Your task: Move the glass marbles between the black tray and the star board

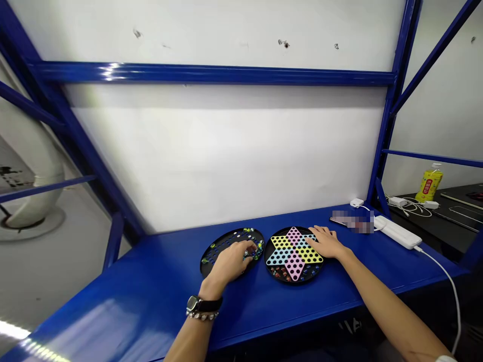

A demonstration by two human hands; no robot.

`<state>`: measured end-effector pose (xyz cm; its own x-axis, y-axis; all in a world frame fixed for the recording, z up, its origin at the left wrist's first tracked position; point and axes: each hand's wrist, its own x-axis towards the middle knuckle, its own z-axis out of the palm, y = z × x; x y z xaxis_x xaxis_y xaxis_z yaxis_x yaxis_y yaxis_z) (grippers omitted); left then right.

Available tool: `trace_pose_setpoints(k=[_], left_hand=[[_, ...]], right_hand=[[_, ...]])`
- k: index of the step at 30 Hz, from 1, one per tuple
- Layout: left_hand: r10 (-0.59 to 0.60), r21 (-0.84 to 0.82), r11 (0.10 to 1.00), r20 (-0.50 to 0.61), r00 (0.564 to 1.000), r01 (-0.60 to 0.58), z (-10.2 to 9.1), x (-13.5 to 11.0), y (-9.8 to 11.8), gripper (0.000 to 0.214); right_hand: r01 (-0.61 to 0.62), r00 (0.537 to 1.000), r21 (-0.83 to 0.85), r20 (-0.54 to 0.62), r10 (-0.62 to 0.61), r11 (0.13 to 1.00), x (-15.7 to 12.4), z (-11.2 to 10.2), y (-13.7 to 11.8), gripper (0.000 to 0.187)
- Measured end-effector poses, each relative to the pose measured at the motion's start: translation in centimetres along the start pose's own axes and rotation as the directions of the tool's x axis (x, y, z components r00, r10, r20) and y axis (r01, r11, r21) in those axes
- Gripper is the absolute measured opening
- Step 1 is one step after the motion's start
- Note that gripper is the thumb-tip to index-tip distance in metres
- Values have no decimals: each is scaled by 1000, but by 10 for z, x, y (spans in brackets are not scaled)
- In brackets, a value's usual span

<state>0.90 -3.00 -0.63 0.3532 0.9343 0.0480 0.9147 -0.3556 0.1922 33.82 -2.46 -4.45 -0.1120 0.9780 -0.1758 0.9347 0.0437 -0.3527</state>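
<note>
A round black tray (206,254) with holes in its floor lies on the blue table, glass marbles (260,245) scattered in it, mostly along its right side. My left hand (232,259) hovers over this tray, fingers curled and thumb apart from them near the marbles; I see nothing held. Beside it sits a round Chinese checkers board (294,254) with a pink, yellow and blue star full of holes. Red marbles (279,273) and dark blue marbles (311,270) rest in the board's front rim pockets. My right hand (326,242) lies open on the board's right edge.
A blurred phone-like object (350,221) and a white power strip (398,232) with a cable are at the right of the blue table (169,281). Blue metal posts frame a white back panel (226,151). A yellow bottle (430,183) stands on a dark table beyond.
</note>
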Motion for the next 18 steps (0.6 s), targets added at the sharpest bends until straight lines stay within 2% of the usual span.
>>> trace_pose_setpoints(k=[6, 8, 10, 12, 14, 16, 18], left_hand=[[-3, 4, 1000, 33, 999, 3, -9, -2, -1, 20], [-2, -11, 1000, -4, 1000, 2, -15, -4, 5, 20], [25, -77, 997, -87, 996, -31, -19, -8, 24, 21], [106, -190, 973, -142, 984, -132, -16, -14, 53, 20], [229, -275, 927, -130, 965, -257, -6, -18, 85, 16], [321, -252, 904, -131, 938, -345, 9, -20, 113, 13], [387, -185, 896, -123, 914, -404, 24, -19, 128, 12]], right_hand=[[3, 1000, 26, -1, -3, 1000, 1, 0, 1, 79], [6, 1000, 29, -1, -6, 1000, 1, 0, 0, 79], [7, 1000, 23, 3, -7, 1000, 0, 0, 0, 79], [4, 1000, 11, 4, -4, 1000, -1, -1, -1, 78], [-3, 1000, -4, 2, 3, 1000, -2, -2, -3, 77], [-8, 1000, -13, -7, 8, 1000, -3, -3, -4, 76], [-6, 1000, -12, -24, 6, 1000, -3, -2, -5, 75]])
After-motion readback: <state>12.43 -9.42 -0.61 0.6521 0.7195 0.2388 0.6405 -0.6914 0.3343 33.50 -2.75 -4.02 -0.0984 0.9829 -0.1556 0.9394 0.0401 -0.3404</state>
